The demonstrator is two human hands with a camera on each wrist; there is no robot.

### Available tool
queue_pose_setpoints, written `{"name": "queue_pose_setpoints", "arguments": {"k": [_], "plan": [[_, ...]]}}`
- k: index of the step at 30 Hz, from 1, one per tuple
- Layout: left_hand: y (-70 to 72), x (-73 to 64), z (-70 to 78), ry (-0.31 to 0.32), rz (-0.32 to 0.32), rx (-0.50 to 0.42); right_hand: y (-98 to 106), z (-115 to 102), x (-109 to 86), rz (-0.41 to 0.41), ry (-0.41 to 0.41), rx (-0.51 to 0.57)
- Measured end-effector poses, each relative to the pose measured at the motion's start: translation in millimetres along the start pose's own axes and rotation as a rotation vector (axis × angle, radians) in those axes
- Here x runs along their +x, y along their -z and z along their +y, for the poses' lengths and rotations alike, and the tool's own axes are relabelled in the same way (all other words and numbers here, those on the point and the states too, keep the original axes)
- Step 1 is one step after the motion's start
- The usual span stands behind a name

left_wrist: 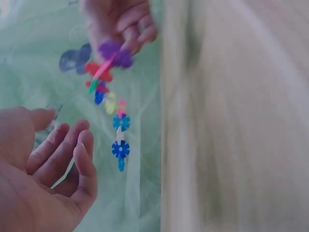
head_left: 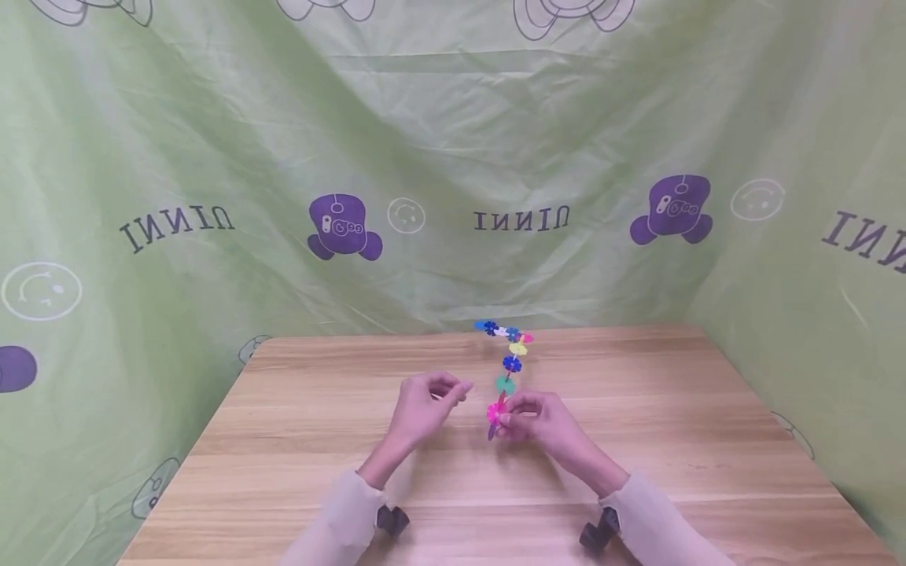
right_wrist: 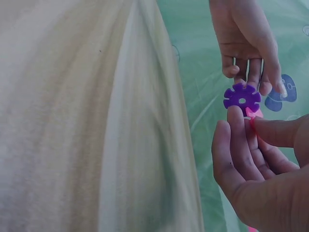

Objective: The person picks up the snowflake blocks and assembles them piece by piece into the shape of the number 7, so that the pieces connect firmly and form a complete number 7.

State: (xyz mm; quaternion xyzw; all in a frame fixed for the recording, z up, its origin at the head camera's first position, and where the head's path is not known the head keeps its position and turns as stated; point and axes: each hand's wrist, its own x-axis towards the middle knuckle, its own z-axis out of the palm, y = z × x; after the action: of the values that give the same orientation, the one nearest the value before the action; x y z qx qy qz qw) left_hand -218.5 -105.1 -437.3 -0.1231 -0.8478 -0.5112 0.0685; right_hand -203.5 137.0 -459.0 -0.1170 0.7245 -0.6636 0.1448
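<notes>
A chain of colourful notched plastic discs (head_left: pixel 512 364) stretches from my right hand (head_left: pixel 550 428) toward the back of the table. Thumb and fingers of that hand pinch the pink disc (head_left: pixel 495 413) near the chain's close end. A purple disc (right_wrist: pixel 242 98) forms that end, joined to the pink one. Farther along come green, blue, yellow and white discs, with a light blue disc (left_wrist: pixel 121 165) at the far tip. My left hand (head_left: pixel 427 405) is to the left of the chain, apart from it. Its fingers are loosely bent with nothing between them, as the left wrist view shows.
Under both hands lies a wood-grain table (head_left: pixel 297 440). A green printed cloth (head_left: pixel 439 141) hangs behind it and along both sides. Small black devices (head_left: pixel 600 531) are strapped at the two sleeve cuffs.
</notes>
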Motion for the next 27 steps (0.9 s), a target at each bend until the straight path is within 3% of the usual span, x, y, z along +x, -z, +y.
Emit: {"name": "queue_pose_setpoints", "arguments": {"k": [10,17,23,27], "plan": [[22.7,33.2,-21.6,0.202,-0.018,-0.213,-6.9,5.7,-6.6,-0.078,-0.029,0.012],[20.6,53.1,-47.1,0.311,0.026,-0.292,-18.4,10.2,-10.9,-0.138,-0.013,-0.023],[19.6,59.6,-67.7,0.422,0.057,-0.348,-27.9,14.5,-14.9,-0.175,-0.048,0.0],[18.3,62.6,-76.5,0.436,0.04,-0.448,-30.8,17.5,-16.7,-0.189,-0.057,-0.013]]}}
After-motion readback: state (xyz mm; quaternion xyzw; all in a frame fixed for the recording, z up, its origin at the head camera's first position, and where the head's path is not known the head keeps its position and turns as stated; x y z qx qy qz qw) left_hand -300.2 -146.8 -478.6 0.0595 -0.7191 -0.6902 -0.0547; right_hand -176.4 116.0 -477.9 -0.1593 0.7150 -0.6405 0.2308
